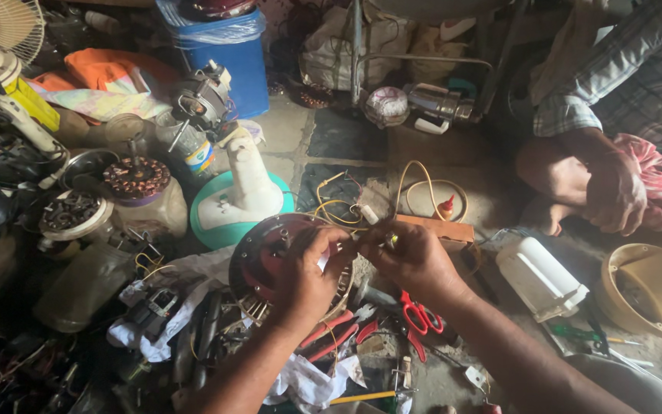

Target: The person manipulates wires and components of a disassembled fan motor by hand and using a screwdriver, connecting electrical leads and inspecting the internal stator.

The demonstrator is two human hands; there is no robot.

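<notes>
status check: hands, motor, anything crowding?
Left hand on the round red motor housing, right hand pinching its wires. Red scissors and red-handled pliers close beneath. Another person's hands clear, far right.

The picture is dim and a bit brown. Soft daylight comes from the top middle and falls on the pale floor [346,146], which is the brightest spot. The white fan stand [250,180] and the white plastic box [542,277] shine pale too. The left side and the bottom corners sink into deep shadow, so the dark heap there is hard to make out. The two hands [312,276] [411,257] look dark but fairly sharp. Things bend and stretch near the edges. No strong glare shows.
</notes>
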